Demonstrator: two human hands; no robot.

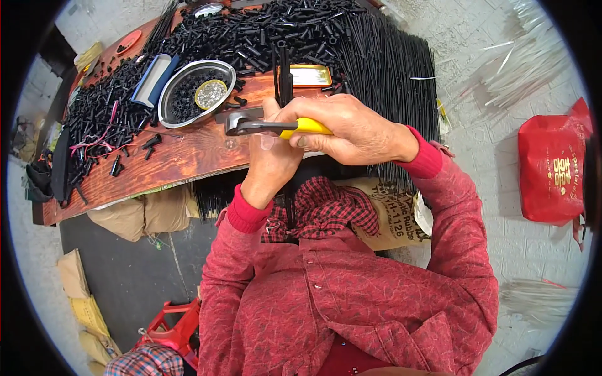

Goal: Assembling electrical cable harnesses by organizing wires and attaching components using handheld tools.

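Observation:
My right hand is closed around a pair of pliers with yellow handles; their dark metal head points left, over my left hand. Close beneath it, my left hand is closed on a few thin black rods that stand up past its fingers, one topped by a small tube end. The right hand's fingers hide part of the left hand's grip. Whether the plier jaws touch anything cannot be made out.
Black tube pieces cover the table's far side, beside long black rods. A metal bowl holds small black parts and a round tin. Nearby are a blue box and an orange tin. A red bag stands right.

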